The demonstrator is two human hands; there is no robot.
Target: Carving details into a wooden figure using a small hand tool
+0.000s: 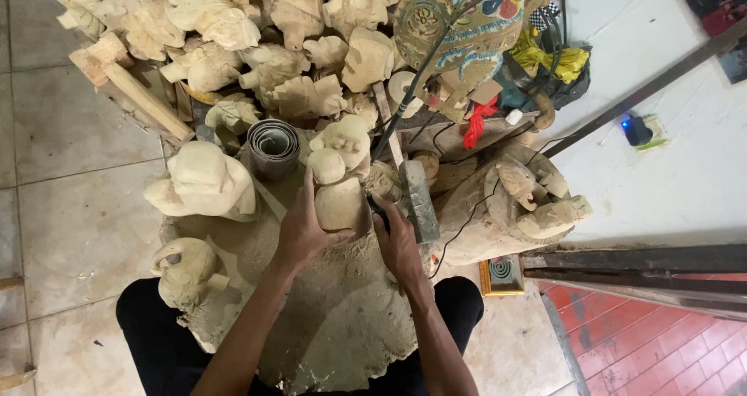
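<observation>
At bottom centre a dusty grey cloth (342,326) drapes the person's lap. Above it, the left hand (305,229) wraps its fingers around a pale, unpainted carved wooden figure (341,180) at frame centre. The right hand (398,244) closes its fingers on a dark tool, mostly hidden. A heap of pale wooden carvings (233,46) fills the upper left.

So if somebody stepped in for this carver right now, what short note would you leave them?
Left hand grips the pale wooden figure from its left side, keeping it upright on the dusty lap cloth.
Right hand is at the figure's lower right, closed on a dark tool that is mostly hidden.
Done: the figure is rough-shaped, with a rounded head.
Left: it is bare, unpainted wood. More unpainted carvings lie around, with a roll of sandpaper behind.
</observation>
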